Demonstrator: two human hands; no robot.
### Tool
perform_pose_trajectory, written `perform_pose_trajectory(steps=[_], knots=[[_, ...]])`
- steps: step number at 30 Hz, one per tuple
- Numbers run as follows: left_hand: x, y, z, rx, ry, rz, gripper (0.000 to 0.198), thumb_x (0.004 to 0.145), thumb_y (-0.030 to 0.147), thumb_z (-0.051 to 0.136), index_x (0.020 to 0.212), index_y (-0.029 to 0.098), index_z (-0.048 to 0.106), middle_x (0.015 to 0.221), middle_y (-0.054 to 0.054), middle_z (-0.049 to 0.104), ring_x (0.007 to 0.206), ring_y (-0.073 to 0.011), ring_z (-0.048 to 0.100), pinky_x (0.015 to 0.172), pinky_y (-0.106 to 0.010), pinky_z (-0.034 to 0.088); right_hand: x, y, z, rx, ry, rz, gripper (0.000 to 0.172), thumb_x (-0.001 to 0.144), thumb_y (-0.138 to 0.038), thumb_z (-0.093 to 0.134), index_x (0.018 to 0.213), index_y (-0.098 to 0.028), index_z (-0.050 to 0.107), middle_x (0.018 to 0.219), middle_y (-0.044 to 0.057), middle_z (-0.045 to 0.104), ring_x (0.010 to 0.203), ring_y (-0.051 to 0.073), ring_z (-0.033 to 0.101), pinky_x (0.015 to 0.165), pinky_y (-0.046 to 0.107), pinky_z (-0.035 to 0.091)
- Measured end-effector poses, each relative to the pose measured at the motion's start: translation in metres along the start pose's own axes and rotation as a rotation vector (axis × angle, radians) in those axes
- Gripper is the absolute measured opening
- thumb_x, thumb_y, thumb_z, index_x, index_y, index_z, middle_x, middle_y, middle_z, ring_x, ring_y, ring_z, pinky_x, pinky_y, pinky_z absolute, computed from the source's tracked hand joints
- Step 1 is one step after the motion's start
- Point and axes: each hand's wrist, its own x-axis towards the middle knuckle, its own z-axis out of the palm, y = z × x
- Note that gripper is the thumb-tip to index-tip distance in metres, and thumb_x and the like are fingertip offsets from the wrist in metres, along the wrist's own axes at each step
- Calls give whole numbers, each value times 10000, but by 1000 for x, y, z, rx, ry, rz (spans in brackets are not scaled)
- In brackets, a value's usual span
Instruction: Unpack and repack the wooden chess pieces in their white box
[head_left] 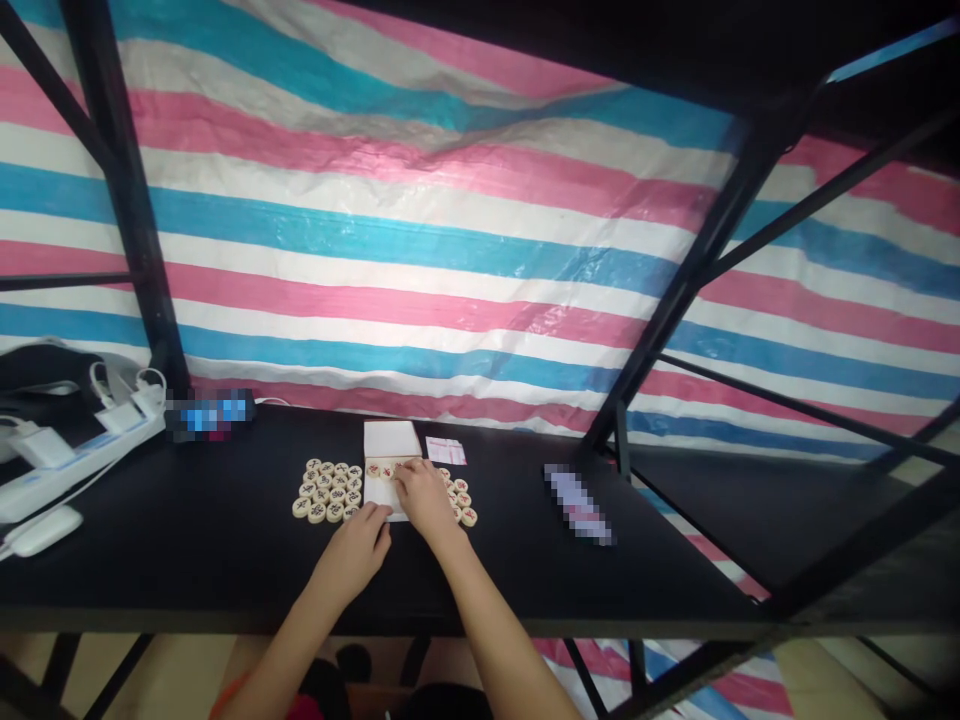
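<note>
Sheeting, striped pink, blue and white, spreads across twelve o'clock, taking the open box as the dial's centre and the side away from the person as twelve. Next in size comes a black metal frame, its posts slanting up at ten and two. The black table carries everything else described here.

At nine o'clock, by the table's left end, lies a white power strip with chargers plugged in. A pixelated slab rests well apart at three, a pixelated device near ten.

The left hand is at seven o'clock, its fingers loosely bent together at the box's near edge; whether they grip it cannot be told. The right hand comes in from four, fingers drawn narrow over the box's far part; whether they pinch a piece is hidden.

The open box, white inside, lies between the groups of pieces, its lid folded back toward twelve. Dark-marked discs sit in rows just beside it at nine; red-marked discs, partly covered by the right hand, at three. A pale card lies at two. Smallest, a short row of discs sits inside the box at twelve.
</note>
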Motion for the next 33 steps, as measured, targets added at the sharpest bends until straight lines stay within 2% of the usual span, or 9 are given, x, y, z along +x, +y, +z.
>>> perform_pose_trajectory(steps=[5,10,14,18,21,25,26,29,33], knots=[[0,1,-1,3,1,-4,262,884,131,393,1044,191,591,960,-75,625,892,-204,624,821,-320,478,5,-5,-6,-27,-80,-115,274,837,-86,482,946,-199,708,1006,84,663,982,230,518,809,336,393],[0,1,-1,22,-10,-5,259,894,134,388,1051,184,587,968,-79,621,896,-205,623,829,-325,476,10,-2,-7,-43,-107,-108,296,815,-39,453,925,-137,710,1000,132,664,989,252,515,793,355,392],[0,1,0,41,-15,-1,249,896,134,384,1036,176,585,957,-80,622,885,-209,622,810,-326,480,9,1,-6,-19,-91,-91,293,822,-41,451,927,-139,707,988,133,665,977,257,521,792,357,398],[0,0,0,41,-4,1,250,896,136,385,1035,180,588,959,-77,624,881,-209,625,816,-329,481,6,5,-9,40,-23,-68,388,818,-29,447,1089,-207,660,1088,84,629,986,221,524,836,324,403],[-1,0,1,36,7,3,256,899,140,382,1047,177,588,979,-80,627,900,-211,623,836,-338,480,-4,23,-14,90,66,10,519,790,10,416,1218,-232,583,1147,72,587,1018,200,516,891,304,398],[-2,-1,2,26,10,4,267,896,140,389,1075,172,585,999,-82,634,919,-214,625,848,-344,483,-39,74,-15,138,177,196,548,758,32,332,1217,-135,580,1174,129,557,1071,227,495,956,351,387],[-2,-1,2,23,12,4,269,895,140,391,1076,174,586,1001,-81,636,919,-213,626,846,-345,486,-49,87,-14,205,201,276,562,744,37,316,1191,-150,603,1166,114,564,1068,216,504,957,339,395],[-2,-2,3,24,21,0,270,894,143,393,1075,179,589,1010,-82,637,931,-215,627,855,-349,487,-68,114,-6,241,161,297,608,700,48,318,1164,-178,640,1149,94,589,1052,198,535,943,318,417],[-1,-3,3,30,16,1,268,899,147,388,1074,176,589,1023,-88,637,941,-216,628,867,-356,485,-69,117,4,254,114,257,603,714,36,350,1118,-265,682,1187,39,607,1068,175,546,936,279,415]])
